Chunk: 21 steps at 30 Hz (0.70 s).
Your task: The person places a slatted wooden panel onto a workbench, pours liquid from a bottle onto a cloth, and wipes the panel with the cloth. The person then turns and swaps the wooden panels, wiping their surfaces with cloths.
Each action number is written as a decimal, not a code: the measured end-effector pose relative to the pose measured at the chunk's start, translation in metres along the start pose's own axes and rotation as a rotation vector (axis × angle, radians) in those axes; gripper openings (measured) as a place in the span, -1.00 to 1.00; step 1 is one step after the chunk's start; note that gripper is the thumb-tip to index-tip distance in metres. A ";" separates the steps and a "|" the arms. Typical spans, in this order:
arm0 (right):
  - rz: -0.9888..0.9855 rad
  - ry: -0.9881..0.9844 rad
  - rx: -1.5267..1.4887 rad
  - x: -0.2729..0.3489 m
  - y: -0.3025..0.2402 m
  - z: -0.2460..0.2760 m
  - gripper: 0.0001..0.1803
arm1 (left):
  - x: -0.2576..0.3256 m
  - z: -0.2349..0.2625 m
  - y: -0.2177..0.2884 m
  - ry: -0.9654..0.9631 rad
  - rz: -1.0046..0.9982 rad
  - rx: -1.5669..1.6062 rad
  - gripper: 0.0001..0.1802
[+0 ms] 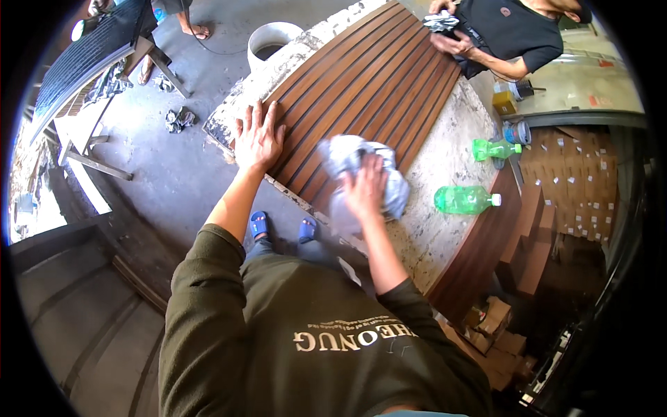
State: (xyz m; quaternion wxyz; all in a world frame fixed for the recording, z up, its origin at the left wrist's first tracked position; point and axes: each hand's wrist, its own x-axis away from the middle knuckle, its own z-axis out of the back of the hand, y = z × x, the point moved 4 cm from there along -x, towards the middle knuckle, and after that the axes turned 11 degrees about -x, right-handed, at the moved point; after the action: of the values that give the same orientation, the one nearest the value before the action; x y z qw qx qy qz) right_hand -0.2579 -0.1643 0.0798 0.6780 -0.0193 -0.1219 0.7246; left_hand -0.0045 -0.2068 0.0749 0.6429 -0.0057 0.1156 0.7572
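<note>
A brown slatted wood panel [361, 90] with dark grooves lies on a paint-spattered worktable [434, 163]. My left hand [259, 139] rests flat at the panel's left near corner, fingers stretched and apart. Under my right hand [366, 186] is a bunched pale grey-blue rag [394, 177], pressed on the near right part of the panel. Both the rag and that hand are slightly blurred. The rag covers some of the slats beneath it.
A green bottle [462, 200] lies on the table's right side; another green bottle [495, 149] is beyond it. At the far right a co-worker [511, 35] holds a crumpled cloth [441, 22]. A white bucket [274, 33] stands past the table's left edge. Crumpled rags [180, 120] lie on the floor.
</note>
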 end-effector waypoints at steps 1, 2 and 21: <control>-0.103 0.103 -0.047 -0.007 0.012 0.007 -0.29 | -0.001 0.002 0.001 -0.013 0.001 -0.017 -0.37; -0.073 0.106 -0.059 -0.002 0.017 0.006 -0.32 | -0.001 0.003 0.001 -0.027 0.002 -0.034 -0.37; 0.193 0.029 -0.106 0.073 -0.057 -0.018 -0.14 | 0.001 -0.006 -0.011 0.007 -0.010 -0.073 -0.38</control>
State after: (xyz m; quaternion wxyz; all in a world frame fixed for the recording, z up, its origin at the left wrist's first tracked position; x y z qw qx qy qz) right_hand -0.2043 -0.0867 0.0843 0.6050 -0.0772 -0.1478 0.7786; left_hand 0.0051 -0.2056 0.0670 0.6458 -0.0326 0.0900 0.7575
